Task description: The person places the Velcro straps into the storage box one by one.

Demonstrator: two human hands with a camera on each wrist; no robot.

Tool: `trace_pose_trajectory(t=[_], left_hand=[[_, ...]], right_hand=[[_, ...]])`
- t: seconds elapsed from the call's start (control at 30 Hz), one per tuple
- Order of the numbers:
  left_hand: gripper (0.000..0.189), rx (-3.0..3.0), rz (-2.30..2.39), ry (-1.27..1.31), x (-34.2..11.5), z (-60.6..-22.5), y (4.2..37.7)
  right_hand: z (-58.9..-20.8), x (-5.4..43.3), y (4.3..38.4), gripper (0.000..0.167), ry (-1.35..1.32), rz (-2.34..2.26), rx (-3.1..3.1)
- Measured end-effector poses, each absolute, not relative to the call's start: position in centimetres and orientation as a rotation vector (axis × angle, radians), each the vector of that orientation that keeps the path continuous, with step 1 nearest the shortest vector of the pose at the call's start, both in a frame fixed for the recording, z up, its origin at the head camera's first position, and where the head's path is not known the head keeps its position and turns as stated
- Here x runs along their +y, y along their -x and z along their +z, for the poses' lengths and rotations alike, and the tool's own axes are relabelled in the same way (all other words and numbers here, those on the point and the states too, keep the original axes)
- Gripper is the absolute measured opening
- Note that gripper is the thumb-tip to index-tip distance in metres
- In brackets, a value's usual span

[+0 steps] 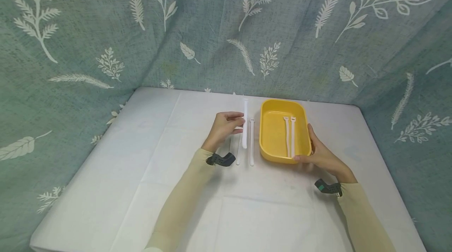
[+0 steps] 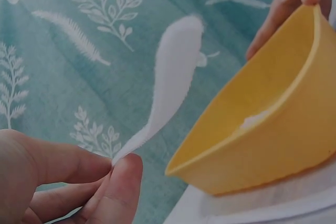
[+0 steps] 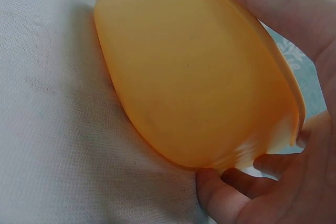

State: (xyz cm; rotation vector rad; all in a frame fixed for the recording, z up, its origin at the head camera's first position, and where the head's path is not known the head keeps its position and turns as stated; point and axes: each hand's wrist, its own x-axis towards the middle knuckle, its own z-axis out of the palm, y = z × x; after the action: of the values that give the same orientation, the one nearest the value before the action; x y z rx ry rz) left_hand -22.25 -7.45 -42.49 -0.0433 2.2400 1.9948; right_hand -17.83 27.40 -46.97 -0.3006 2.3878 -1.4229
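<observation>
The left hand [image 1: 223, 127] has its thumb and fingers together, pinching a white strap [image 1: 245, 136] just left of the yellow box [image 1: 273, 136]. The right hand [image 1: 323, 157] is clamped on that box, thumb at the near right corner and fingers spread along the right wall. The strap looks soft and flat, with a rounded end and faintly fuzzy edges, and it bends in a curve above the fingertips in the left wrist view. The box is smooth and slightly glossy, a rounded rectangle with an open top. Two pale strips [image 1: 292, 138] lie lengthwise inside, side by side. More strips [image 1: 252, 146] lie between box and left forearm on the woven white cloth [image 1: 265, 224].
</observation>
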Motion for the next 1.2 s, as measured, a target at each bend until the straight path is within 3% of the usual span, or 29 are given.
trace_pose_trajectory(t=[1.2], left_hand=[[0.032, 2.095, 2.045, -0.058, -1.7, -41.4, 23.5]], right_hand=[[-47.3, 27.7, 18.2, 0.135, 0.288, -1.425, 2.391]])
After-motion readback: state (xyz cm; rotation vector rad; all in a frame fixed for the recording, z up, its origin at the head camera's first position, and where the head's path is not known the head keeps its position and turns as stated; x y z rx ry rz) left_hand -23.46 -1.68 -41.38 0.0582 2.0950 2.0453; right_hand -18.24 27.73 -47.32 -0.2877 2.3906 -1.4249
